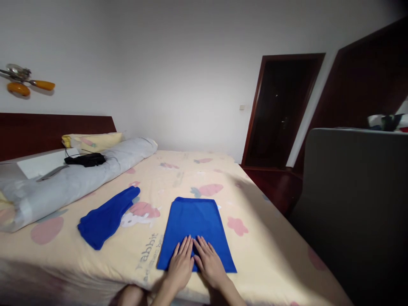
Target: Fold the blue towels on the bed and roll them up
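Note:
A blue cloth (pixel 196 216) lies spread out flat on the bed, its near edge close to the bed's front. My left hand (pixel 181 261) rests palm down on the lower middle of this cloth, fingers stretched forward. Beside it, my right hand (pixel 208 261) lies flat on the same cloth, with the two thumbs close together. Neither hand grips anything. To the left, a second blue cloth (pixel 108 216) lies bunched lengthwise, apart from both hands.
The bed (pixel 178 174) has a cream sheet with carrot and rabbit prints. A rolled grey quilt (pixel 79 178) lies at the left, with a black item (pixel 85 160) and a pillow (pixel 95 141) near it. A dark grey panel (pixel 353 191) stands close on the right; a door (pixel 283 110) is behind.

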Motion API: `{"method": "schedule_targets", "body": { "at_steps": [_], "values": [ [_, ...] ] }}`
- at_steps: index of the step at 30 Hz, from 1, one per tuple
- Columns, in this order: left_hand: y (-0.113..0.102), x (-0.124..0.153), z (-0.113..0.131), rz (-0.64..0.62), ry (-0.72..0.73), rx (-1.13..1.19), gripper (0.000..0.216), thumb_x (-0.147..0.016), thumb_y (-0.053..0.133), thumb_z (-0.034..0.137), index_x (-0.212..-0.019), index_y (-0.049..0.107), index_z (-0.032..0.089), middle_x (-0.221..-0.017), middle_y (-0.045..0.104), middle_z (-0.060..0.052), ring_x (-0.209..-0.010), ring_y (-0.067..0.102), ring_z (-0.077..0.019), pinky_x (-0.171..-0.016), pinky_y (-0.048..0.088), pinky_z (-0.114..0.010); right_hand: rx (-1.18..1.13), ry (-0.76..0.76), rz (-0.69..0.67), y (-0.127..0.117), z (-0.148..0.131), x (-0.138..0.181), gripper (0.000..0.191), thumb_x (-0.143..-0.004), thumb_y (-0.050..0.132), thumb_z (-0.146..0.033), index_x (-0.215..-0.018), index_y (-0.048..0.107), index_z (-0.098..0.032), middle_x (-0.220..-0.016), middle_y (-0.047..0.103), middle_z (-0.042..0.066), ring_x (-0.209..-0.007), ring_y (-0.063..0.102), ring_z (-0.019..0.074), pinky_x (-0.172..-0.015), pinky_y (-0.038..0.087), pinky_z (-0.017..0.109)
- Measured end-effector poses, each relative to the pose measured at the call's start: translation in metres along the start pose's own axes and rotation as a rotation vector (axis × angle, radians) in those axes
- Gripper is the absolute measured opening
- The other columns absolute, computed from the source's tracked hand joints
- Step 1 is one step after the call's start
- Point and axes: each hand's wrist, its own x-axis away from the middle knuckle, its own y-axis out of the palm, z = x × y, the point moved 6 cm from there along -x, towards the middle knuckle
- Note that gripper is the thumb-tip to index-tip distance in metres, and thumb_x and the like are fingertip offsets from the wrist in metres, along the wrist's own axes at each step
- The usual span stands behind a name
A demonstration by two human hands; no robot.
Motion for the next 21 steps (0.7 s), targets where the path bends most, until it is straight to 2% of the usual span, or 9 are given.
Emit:
{"method": "schedule_targets", "body": {
  "at_steps": [2,6,9,12,15,19,21],
  "values": [
    [0.006,-0.003,-0.009,-0.051,-0.05,0.013,0.055,-0.101,0.025,0.04,-0.152,0.024,0.02,-0.156,0.023,-0.005,-0.144,0.025,-0.0247,-0.115,0.029,-0.051,0.03,0.021,-0.006,0.003,0.01,-0.001,0.063,-0.098,0.021,-0.058,-0.151,0.026,-0.025,-0.156,0.018,0.003,-0.145,0.017,0.0237,-0.119,0.02,0.049],
    [-0.001,0.005,-0.04,-0.069,-0.116,0.02,0.056,-0.1,0.017,0.053,-0.152,0.02,0.031,-0.157,0.018,0.001,-0.145,0.021,-0.0237,-0.115,0.026,-0.054,0.089,0.092,0.039,-0.002,0.048,0.012,0.065,-0.095,0.024,-0.065,-0.15,0.024,-0.031,-0.156,0.016,-0.001,-0.145,0.015,0.0242,-0.118,0.017,0.053],
    [-0.008,0.013,-0.067,-0.11,-0.188,-0.004,0.058,-0.099,0.017,0.056,-0.152,0.018,0.032,-0.157,0.015,0.002,-0.146,0.019,-0.0227,-0.116,0.021,-0.055,0.114,0.186,0.065,-0.005,0.077,0.022,0.068,-0.094,0.023,-0.066,-0.151,0.022,-0.027,-0.156,0.016,0.001,-0.145,0.016,0.0242,-0.119,0.016,0.053],
    [-0.013,0.017,-0.084,-0.11,-0.272,-0.055,0.058,-0.099,0.018,0.056,-0.151,0.021,0.031,-0.157,0.017,0.001,-0.146,0.018,-0.0242,-0.116,0.017,-0.057,0.136,0.301,0.097,-0.007,0.094,0.026,0.076,-0.093,0.023,-0.068,-0.15,0.025,-0.018,-0.155,0.017,0.005,-0.145,0.017,0.0256,-0.119,0.015,0.052],
    [-0.014,0.017,-0.078,-0.047,-0.25,-0.082,0.056,-0.1,0.018,0.052,-0.151,0.02,0.029,-0.157,0.018,0.0,-0.146,0.018,-0.0257,-0.116,0.017,-0.059,0.131,0.293,0.141,-0.009,0.083,0.019,0.077,-0.093,0.024,-0.068,-0.15,0.027,-0.016,-0.155,0.017,0.007,-0.145,0.016,0.0262,-0.12,0.014,0.051],
    [-0.003,0.002,-0.047,-0.035,-0.087,-0.022,0.053,-0.102,0.017,0.044,-0.152,0.017,0.027,-0.156,0.02,-0.001,-0.145,0.022,-0.0235,-0.115,0.025,-0.055,0.028,-0.056,0.053,-0.006,0.031,-0.007,0.061,-0.098,0.025,-0.058,-0.151,0.023,-0.03,-0.156,0.018,0.001,-0.145,0.018,0.0223,-0.119,0.019,0.049],
    [0.002,-0.01,-0.039,-0.066,-0.071,0.005,0.053,-0.101,0.02,0.041,-0.152,0.019,0.026,-0.156,0.02,-0.002,-0.145,0.022,-0.024,-0.115,0.025,-0.054,-0.009,-0.145,-0.019,-0.005,0.015,-0.02,0.06,-0.098,0.024,-0.057,-0.151,0.024,-0.029,-0.156,0.02,0.003,-0.145,0.02,0.0221,-0.118,0.02,0.048]
  ]
}}
